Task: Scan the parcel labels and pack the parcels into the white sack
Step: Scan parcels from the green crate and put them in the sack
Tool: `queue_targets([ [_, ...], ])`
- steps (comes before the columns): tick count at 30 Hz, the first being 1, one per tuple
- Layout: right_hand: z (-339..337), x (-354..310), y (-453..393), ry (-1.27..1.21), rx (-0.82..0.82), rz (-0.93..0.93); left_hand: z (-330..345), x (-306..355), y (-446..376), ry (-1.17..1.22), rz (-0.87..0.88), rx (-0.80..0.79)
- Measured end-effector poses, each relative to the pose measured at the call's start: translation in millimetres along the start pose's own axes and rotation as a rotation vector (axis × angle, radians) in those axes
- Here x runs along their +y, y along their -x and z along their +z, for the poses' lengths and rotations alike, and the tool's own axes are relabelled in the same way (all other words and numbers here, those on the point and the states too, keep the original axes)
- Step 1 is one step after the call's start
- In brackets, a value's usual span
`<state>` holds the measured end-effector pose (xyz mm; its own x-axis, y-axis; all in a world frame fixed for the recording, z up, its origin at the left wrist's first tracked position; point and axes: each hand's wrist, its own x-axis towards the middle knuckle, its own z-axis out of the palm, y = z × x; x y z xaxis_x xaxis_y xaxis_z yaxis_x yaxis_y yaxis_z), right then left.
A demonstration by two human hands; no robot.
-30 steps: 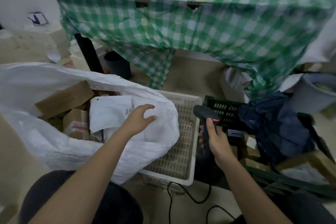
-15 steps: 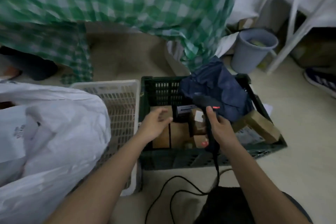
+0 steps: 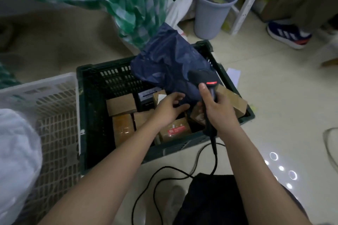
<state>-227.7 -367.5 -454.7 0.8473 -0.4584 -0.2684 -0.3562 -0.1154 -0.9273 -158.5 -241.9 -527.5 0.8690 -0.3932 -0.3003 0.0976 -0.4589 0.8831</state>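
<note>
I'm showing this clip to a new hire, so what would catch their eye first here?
The dark crate in the middle, full of cardboard parcels, with a crumpled navy bag heaped at its far right corner. Above it, the right hand grips a black scanner while the left hand reaches in.

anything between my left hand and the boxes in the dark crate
Nothing visible blocks it. The left hand hovers open directly above the cardboard parcels in the dark crate. The navy poly bag lies just beyond its fingertips, over the crate's far corner.
</note>
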Motion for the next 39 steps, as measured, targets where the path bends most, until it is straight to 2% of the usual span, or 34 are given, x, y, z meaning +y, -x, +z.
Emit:
queue_targets([
  [3, -29, 4, -4, -0.011, 0.147, 0.006, 23, 24, -19, -0.042, 0.119, -0.065],
  [5, -47, 7, -6, -0.03, 0.188, 0.051, 41, 40, -30, -0.098, 0.22, -0.144],
  [9, -69, 16, -7, -0.07, 0.225, 0.163, 70, 52, -55, -0.498, 0.296, -0.265],
  [11, -72, 17, -7, -0.118, 0.223, 0.198, 75, 54, -59, -0.599, 0.305, -0.277],
  [15, -69, 18, -7, -0.165, 0.177, 0.215, 68, 53, -51, -0.609, 0.315, -0.132],
  [20, -56, 9, -5, -0.197, 0.121, 0.15, 26, 47, -22, -0.243, 0.169, 0.147],
  [23, -36, -3, -1, -0.207, 0.029, 0.081, -9, 33, 6, -0.028, 0.115, 0.31],
  [29, 22, -24, 20, -0.125, -0.209, -0.012, -90, 0, 74, 0.123, 0.005, 0.645],
  [33, 68, -33, 43, -0.084, -0.314, -0.056, -137, -24, 132, 0.317, -0.074, 0.779],
  [39, 126, -41, 91, -0.064, -0.473, -0.089, -187, -47, 213, 0.349, -0.129, 0.888],
])
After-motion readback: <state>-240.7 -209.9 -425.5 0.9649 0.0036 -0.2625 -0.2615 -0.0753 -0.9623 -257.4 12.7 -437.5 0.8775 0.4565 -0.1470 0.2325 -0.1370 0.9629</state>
